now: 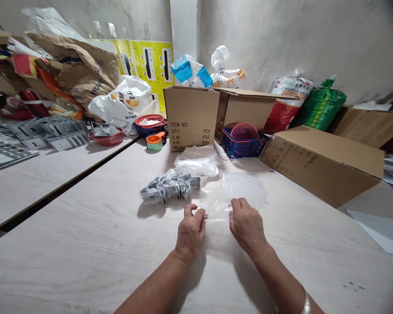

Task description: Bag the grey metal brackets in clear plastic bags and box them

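A clear plastic bag (218, 214) stretches between my two hands, low over the pale table. My left hand (190, 229) pinches its left side, with thumb and fingers closed on the film. On the other side my right hand (247, 224) grips the bag with curled fingers. Just beyond my left hand lies a clear bag packed with dark grey parts (170, 188), whose exact kind I cannot make out. Behind it rests a stack of flat clear bags (198, 161). More clear film (244, 187) lies flat past my right hand.
Cardboard boxes (191, 115) stand at the back, and another carton (324, 161) lies at the right. A blue basket (244, 141), a tape dispenser (155, 141) and a red basket (108, 137) sit between. Grey plates (57, 131) cover the left table, past a dark gap (62, 187).
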{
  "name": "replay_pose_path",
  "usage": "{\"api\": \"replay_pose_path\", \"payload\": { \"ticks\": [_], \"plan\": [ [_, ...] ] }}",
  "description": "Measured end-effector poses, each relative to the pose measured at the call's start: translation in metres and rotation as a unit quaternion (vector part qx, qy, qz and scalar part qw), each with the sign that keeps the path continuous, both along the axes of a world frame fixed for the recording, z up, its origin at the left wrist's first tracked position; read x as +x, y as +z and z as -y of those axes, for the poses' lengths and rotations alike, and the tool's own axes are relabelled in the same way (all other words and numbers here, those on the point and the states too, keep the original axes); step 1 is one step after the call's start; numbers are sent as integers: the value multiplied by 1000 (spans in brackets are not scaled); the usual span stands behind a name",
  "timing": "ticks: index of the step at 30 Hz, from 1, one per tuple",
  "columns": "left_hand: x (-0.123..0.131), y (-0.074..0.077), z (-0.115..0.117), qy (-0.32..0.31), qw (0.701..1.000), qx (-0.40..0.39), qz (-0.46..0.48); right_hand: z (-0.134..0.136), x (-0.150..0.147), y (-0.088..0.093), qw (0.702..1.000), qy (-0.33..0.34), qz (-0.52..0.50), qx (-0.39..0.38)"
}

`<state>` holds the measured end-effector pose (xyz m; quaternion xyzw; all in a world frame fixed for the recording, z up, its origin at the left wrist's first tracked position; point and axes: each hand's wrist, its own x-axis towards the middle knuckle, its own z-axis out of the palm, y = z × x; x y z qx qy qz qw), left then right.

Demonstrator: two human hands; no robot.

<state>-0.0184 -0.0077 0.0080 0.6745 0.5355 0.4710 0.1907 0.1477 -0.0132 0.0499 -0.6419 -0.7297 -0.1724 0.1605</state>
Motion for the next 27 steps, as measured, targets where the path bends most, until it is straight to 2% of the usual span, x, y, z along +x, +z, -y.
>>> {"api": "replay_pose_path", "payload": {
  "ticks": [4,9,12,19,24,27],
  "plan": [
    [-1,1,0,6,999,28,47,4,-3,4,999,-13,-27,32],
    [-3,-5,-2,-11,998,62,-26,6,-3,-3,992,-45,42,-111],
    [-2,-9,-2,-12,995,68,-69,8,-3,-4,987,-25,61,-147],
    [-1,-6,-1,-2,993,87,-80,13,-8,2,995,43,36,-84],
    [-2,-9,-1,-21,988,130,-79,8,-10,-5,995,80,-1,-61],
    [0,-14,0,-34,989,112,-89,4,-11,-10,994,92,-42,-36]
  ]
}}
